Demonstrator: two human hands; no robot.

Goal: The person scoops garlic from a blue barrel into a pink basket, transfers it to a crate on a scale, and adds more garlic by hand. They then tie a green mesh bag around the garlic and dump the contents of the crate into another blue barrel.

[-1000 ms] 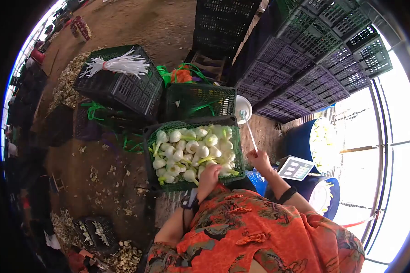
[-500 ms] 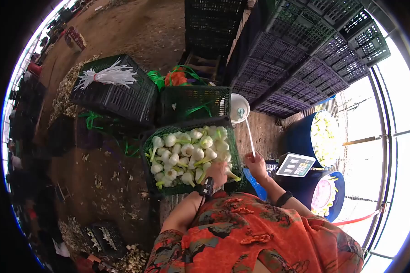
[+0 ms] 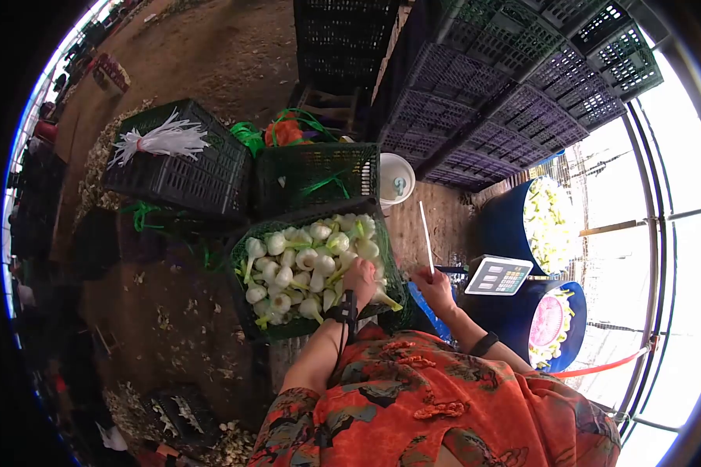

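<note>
Many white garlic bulbs [image 3: 307,258] with short green stems fill a dark plastic crate [image 3: 245,300] lined with green netting, right in front of me. My left hand [image 3: 359,279], a black strap around its wrist, reaches in among the bulbs at the crate's right side. Its fingers curl downward, and what they grip is hidden. Right of the crate, my right hand [image 3: 435,286] is closed on the lower end of a thin white strip [image 3: 425,233], which stands up from the fingers.
A scale display [image 3: 500,275] stands right of my right hand, near blue tubs [image 3: 514,222] holding pale green-yellow pieces. A white bucket [image 3: 401,167] is beyond the crate. White strips [image 3: 163,140] lie bundled on a black crate [image 3: 195,183]. Stacked crates [image 3: 483,101] rise at the back right.
My left hand has moved slightly left and farther from me over the bulbs. The white strip now leans less toward the bucket, still in my right hand. The whole view has shifted a little.
</note>
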